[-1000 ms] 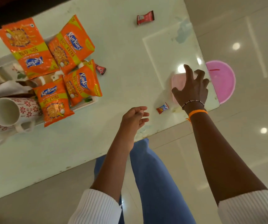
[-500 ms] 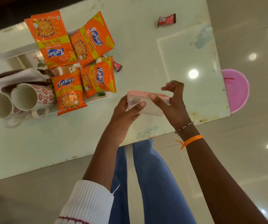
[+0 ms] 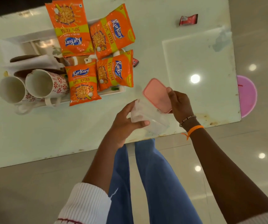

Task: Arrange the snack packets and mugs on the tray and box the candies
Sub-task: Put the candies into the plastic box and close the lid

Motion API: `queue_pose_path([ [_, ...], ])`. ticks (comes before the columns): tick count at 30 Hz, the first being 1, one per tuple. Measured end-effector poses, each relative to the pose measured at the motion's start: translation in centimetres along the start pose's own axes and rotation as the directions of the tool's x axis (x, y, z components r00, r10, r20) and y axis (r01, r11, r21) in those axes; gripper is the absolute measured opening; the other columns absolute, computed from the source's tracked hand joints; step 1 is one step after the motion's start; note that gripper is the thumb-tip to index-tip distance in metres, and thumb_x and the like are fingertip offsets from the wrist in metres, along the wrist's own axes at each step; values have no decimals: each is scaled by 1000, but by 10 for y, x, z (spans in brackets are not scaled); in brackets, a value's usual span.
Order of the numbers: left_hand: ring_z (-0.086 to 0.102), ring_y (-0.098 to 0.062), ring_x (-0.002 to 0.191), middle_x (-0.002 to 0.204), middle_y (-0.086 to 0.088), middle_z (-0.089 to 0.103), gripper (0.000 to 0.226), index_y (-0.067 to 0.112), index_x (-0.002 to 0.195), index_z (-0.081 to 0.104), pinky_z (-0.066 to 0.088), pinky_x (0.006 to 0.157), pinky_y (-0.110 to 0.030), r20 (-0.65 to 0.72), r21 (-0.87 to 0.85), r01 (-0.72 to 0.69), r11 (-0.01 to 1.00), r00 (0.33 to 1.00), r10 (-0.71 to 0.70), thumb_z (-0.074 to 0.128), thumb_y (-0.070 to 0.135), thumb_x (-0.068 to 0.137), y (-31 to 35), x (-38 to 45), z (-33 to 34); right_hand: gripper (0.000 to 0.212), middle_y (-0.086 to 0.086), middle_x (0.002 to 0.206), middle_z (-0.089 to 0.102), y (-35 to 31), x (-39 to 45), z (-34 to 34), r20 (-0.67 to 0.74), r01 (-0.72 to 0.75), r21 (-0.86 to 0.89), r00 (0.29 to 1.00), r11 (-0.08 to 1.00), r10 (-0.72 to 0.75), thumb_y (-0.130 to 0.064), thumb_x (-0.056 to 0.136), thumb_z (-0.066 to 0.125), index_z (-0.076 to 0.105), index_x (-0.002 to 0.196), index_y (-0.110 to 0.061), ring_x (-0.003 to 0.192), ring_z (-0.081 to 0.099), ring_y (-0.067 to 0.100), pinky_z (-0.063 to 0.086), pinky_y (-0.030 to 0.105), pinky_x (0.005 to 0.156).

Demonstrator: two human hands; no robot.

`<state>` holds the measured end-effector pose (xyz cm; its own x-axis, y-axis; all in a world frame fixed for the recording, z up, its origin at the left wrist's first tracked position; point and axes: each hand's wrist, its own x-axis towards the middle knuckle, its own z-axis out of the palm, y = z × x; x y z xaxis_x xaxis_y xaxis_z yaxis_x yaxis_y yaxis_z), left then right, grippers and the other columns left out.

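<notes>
Surface: a pale green glass-topped surface [image 3: 33, 135] carries everything; I stand at its near edge.
Tray: a white rectangular tray [image 3: 24, 39] lies on the left of the surface.
Snack packets: four orange Kurkure snack packets [image 3: 112, 32] lie on the right half of the tray, two behind and two in front, overlapping its edges.
Mugs: two white mugs with red flower prints [image 3: 46, 84] lie on their sides at the tray's near left, mouths toward me, touching each other.
Box: a clear plastic box [image 3: 152, 120] is above the near edge of the surface, in my left hand [image 3: 125, 125], fingers curled round its left end.
Lid: a pink rounded-rectangle lid [image 3: 156, 94] is tilted up off the box, gripped at its right edge by my right hand [image 3: 181, 102].
Candies: a red-wrapped candy [image 3: 188, 19] lies at the far right of the surface, well apart from the box; another small red candy [image 3: 135, 62] lies just beside the right-hand packets.
</notes>
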<state>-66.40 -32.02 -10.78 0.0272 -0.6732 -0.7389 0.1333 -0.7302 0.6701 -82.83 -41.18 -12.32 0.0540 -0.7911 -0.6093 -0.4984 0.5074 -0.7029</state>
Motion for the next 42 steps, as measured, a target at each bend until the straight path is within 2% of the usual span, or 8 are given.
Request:
queue_pose_path([
  [3,54,-16,117,134,-1,47,81,31,130,39,47,95,-29,-43,-20,-3,1000,999,3,80,4,65,-10,-5,1,40,15,71,48,7,26,4,-67,-85,-173,995,981,75,-28,94,46,56,77,7,70,43,34,50,41,68],
  [8,52,-16,117,128,9,45,84,33,123,35,47,86,-22,-157,-69,-23,997,988,12,81,-1,62,-23,-10,-9,33,16,121,58,-10,55,14,-172,12,-588,975,809,-140,-9,84,49,53,117,-10,113,51,35,43,40,90],
  [11,47,-7,113,116,25,43,83,35,121,33,46,76,-9,-208,31,-50,998,977,55,83,5,61,-25,-11,-18,63,12,143,42,-34,69,36,146,387,-709,899,589,-414,8,76,39,42,135,-14,134,33,33,37,45,105],
  [17,50,5,103,114,32,42,84,35,123,33,43,70,2,-193,137,-96,986,974,121,84,10,61,-21,-12,-22,59,5,157,19,-54,104,62,510,589,-718,808,370,-294,1,90,40,27,144,-16,144,17,32,24,45,116],
  [24,48,-16,121,129,14,46,87,32,128,32,46,98,-31,-126,169,-96,981,985,118,84,12,61,-8,-3,-5,18,23,104,62,-36,104,24,79,323,-756,909,570,-409,-14,87,52,54,98,1,99,56,38,45,41,78],
  [29,46,-19,123,129,11,43,91,23,133,31,46,99,-34,-118,194,-90,977,986,115,84,8,60,0,6,15,25,-6,72,65,-34,61,-14,-10,313,-210,947,926,-322,-16,77,71,48,87,-19,66,64,-5,46,3,63],
  [37,47,-10,119,122,17,46,91,20,132,31,46,96,-25,-129,146,-137,980,979,156,82,2,60,11,18,36,35,4,102,66,-35,10,-36,457,575,-440,805,690,-380,-25,72,75,62,101,-14,92,58,21,47,31,77],
  [42,50,-2,113,119,23,46,89,20,132,31,49,88,-13,-138,124,-153,980,976,170,82,3,61,16,28,39,20,12,106,65,-58,87,-44,66,510,-532,821,676,-567,-7,84,56,61,103,-7,96,57,31,40,28,83],
])
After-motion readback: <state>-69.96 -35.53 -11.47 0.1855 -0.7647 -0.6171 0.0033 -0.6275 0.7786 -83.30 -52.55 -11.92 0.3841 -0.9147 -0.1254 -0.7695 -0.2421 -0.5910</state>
